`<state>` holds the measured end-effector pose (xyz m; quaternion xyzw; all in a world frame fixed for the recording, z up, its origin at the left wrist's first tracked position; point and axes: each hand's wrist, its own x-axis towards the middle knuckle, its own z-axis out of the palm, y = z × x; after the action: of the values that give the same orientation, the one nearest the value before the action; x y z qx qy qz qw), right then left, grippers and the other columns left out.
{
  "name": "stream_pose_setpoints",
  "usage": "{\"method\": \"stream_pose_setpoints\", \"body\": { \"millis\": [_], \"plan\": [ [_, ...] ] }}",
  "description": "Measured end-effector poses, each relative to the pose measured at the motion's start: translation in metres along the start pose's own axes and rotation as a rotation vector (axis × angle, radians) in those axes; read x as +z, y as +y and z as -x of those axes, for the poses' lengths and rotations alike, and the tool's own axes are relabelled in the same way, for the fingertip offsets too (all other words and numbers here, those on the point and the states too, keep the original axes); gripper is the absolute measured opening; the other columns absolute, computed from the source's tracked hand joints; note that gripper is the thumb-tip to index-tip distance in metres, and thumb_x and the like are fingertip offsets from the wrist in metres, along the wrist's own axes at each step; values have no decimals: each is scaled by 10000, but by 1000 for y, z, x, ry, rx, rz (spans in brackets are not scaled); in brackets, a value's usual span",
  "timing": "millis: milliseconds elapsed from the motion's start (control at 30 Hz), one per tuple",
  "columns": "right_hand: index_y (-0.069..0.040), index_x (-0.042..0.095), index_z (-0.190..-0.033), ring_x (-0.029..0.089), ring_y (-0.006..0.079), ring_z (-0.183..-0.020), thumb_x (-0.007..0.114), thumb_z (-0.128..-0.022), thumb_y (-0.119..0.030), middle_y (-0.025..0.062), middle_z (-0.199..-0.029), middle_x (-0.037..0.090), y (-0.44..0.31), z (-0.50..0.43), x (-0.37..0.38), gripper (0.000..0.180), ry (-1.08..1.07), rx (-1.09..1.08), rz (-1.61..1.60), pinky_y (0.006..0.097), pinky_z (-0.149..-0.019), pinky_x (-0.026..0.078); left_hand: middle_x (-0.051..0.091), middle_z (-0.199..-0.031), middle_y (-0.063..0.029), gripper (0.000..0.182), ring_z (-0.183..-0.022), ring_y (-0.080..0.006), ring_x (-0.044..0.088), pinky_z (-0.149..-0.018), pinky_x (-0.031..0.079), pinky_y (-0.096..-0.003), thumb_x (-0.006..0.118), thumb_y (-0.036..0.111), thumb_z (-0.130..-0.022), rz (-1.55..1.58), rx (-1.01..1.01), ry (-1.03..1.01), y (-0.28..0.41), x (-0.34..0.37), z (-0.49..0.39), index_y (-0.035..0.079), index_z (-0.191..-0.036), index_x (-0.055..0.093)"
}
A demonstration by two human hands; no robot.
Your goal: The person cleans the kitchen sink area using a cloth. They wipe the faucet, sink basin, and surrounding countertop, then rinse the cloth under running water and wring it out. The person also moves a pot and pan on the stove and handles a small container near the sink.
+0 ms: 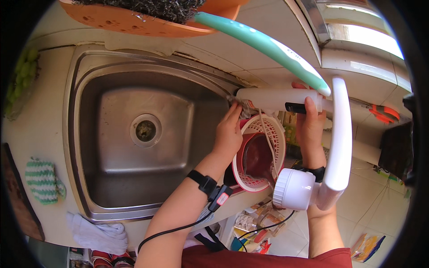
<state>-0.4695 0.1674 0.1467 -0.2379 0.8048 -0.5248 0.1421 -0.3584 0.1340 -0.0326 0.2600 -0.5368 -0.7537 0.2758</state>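
My right hand (310, 114) is wrapped around the upper part of a white cylindrical column (268, 96) bearing a dark label. Just beyond it is a white arched spout (340, 134) with a ribbed white head (295, 189); their join is partly hidden. My left hand (229, 132) reaches to the column's foot at the sink corner. Its fingertips touch a grey, fuzzy scrubber-like wad (246, 109), and the thumb is hidden. Close beside that hand stands a white perforated basket (248, 186) with a red rim, holding a dark red vessel (258, 155).
The stainless steel sink (144, 164) lies left of my hands. A green-handled (264, 43) steel-wool brush rests in an orange basket (110, 25) overhead. On the counter are a white cloth (99, 234), a green-striped knitted scrubber (42, 181) and green grapes (21, 75). Black cables trail from both wrists.
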Motion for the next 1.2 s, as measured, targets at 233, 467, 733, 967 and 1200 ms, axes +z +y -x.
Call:
{"method": "stream_pose_setpoints", "body": {
  "millis": [233,467,733,967,1200],
  "plan": [
    [-31,390,-1282,538,245,-1141,644,-871,-256,214,-1229,573,5,-4,-3,533,4,-47,31,377,-1001,402,514,-1349,-179,431,-1233,-300,521,-983,447,-334,494,-79,-844,19,-129,-145,18,-34,24,9,-1262,552],
    [-32,501,-1187,573,154,-951,631,-897,-166,96,-1083,619,-3,2,-1,345,37,-103,172,296,-867,456,457,-1413,-105,509,-1310,-289,427,-1015,435,-364,495,-107,-762,-184,268,-229,32,-13,-3,84,-1223,594],
    [28,491,-1276,623,255,-971,651,-897,-276,176,-1056,646,9,-15,-5,511,-67,-186,12,357,-807,489,506,-1360,-177,479,-1225,-331,518,-986,444,-341,440,-135,-818,-102,85,-355,3,-61,22,36,-1243,578],
    [64,259,-1365,522,238,-1139,728,-816,-349,187,-1252,522,11,73,-25,831,424,-49,-583,331,-987,404,561,-1291,-111,556,-1191,-345,491,-976,438,-385,512,-148,-683,-936,611,-436,18,-32,13,46,-1196,604],
    [-20,518,-1160,595,126,-1008,560,-945,-78,67,-1066,624,41,240,0,227,336,226,-651,253,-879,469,579,-1265,12,405,-1134,-260,535,-911,487,-358,578,9,-737,-1278,1047,-605,7,-23,-46,91,-1128,640]
  ]
}}
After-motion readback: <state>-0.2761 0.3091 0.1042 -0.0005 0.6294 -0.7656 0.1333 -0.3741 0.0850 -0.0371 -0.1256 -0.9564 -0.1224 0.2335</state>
